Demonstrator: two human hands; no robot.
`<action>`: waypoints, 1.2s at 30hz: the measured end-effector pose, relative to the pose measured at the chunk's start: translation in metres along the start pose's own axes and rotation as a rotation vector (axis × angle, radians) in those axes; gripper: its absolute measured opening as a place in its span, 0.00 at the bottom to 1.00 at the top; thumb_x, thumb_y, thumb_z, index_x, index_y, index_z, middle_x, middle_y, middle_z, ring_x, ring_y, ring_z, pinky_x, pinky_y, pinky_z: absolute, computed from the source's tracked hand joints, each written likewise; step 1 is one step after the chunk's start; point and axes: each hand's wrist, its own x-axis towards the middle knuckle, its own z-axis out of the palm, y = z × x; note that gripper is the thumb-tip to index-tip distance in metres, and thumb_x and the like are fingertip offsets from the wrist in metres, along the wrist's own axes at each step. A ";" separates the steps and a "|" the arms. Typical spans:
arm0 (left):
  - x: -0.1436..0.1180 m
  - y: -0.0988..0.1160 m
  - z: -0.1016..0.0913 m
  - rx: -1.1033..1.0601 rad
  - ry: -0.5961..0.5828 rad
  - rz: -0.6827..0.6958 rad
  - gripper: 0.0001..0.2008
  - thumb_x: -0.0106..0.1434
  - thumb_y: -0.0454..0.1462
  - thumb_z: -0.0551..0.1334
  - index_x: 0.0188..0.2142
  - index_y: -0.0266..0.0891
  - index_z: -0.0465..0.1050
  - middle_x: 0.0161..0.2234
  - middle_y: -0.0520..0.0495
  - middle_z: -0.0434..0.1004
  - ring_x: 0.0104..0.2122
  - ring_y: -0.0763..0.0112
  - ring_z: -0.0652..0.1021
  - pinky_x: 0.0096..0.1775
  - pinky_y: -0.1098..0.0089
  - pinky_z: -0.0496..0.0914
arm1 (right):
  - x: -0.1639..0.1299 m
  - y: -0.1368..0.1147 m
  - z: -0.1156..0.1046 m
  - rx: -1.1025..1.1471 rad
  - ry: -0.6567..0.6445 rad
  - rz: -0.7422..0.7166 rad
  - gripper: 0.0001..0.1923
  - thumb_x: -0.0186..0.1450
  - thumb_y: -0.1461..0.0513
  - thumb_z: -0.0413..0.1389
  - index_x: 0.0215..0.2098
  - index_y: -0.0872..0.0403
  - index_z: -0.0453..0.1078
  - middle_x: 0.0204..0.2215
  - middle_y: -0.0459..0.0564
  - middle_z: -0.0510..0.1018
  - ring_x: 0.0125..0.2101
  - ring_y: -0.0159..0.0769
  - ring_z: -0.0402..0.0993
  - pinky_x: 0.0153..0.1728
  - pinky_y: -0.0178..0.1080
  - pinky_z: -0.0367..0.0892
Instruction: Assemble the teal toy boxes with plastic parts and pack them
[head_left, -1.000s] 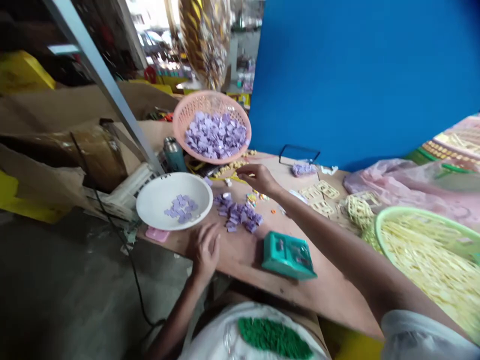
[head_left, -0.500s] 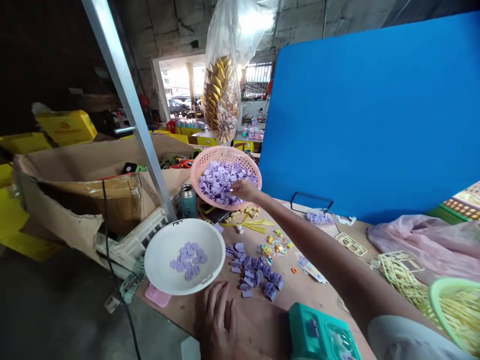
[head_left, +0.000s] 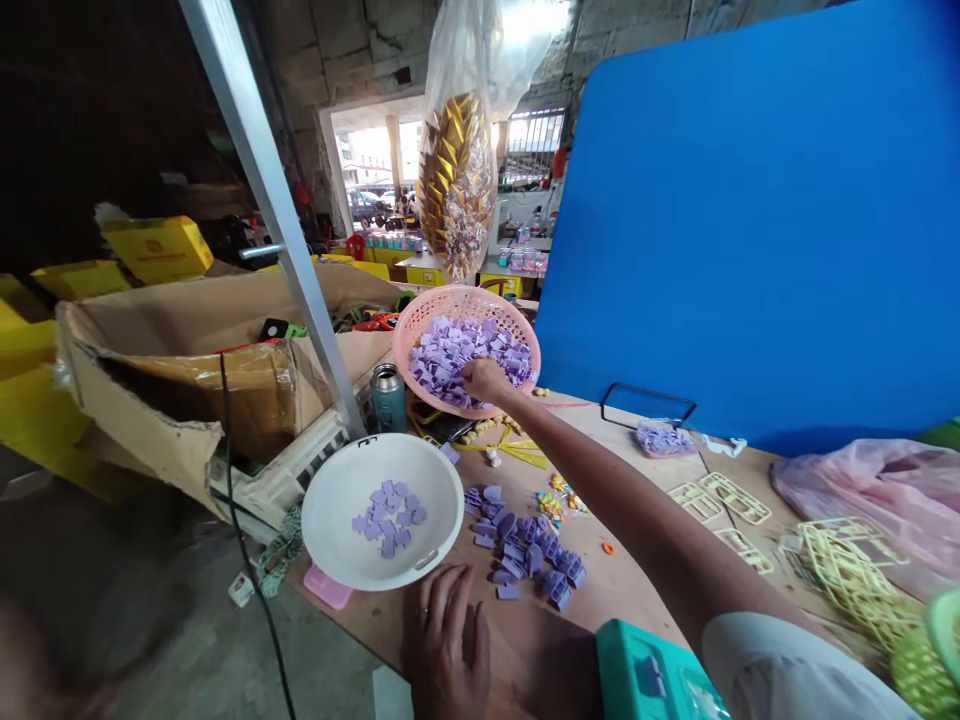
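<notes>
"What's closest on your feed?"

"I see the left hand on the brown tabletop, fingers stretched out and slightly spread, with a teal plastic box to its right. Just beyond its fingertips sits a round white plastic bowl holding flat purple plastic pieces."

"And further out?"

"A loose purple plastic heap, right of the bowl. Past that, my right hand is among small purple plastic pieces in a pink perforated plastic basket."

"Gripping any?"

"Its fingers are curled; I can't tell."
</notes>
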 end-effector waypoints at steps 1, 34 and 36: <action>-0.001 0.001 0.000 -0.007 0.009 -0.021 0.14 0.76 0.34 0.56 0.55 0.38 0.77 0.48 0.41 0.85 0.50 0.59 0.82 0.52 0.61 0.76 | 0.000 0.001 0.001 0.032 0.020 -0.001 0.15 0.74 0.52 0.62 0.44 0.56 0.77 0.43 0.50 0.82 0.43 0.38 0.80 0.50 0.46 0.75; 0.060 0.106 -0.034 -1.601 -0.659 -1.007 0.21 0.53 0.50 0.81 0.36 0.38 0.83 0.36 0.47 0.88 0.35 0.67 0.85 0.39 0.67 0.83 | -0.425 -0.034 -0.062 0.848 0.439 0.036 0.22 0.71 0.45 0.64 0.49 0.53 0.83 0.46 0.57 0.84 0.47 0.41 0.82 0.48 0.43 0.81; 0.061 0.114 -0.036 -1.575 -0.672 -0.976 0.23 0.52 0.51 0.82 0.36 0.37 0.83 0.35 0.48 0.88 0.33 0.69 0.85 0.39 0.68 0.82 | -0.430 -0.039 -0.057 0.651 0.491 -0.077 0.22 0.73 0.48 0.64 0.58 0.51 0.80 0.52 0.59 0.83 0.52 0.44 0.81 0.53 0.47 0.80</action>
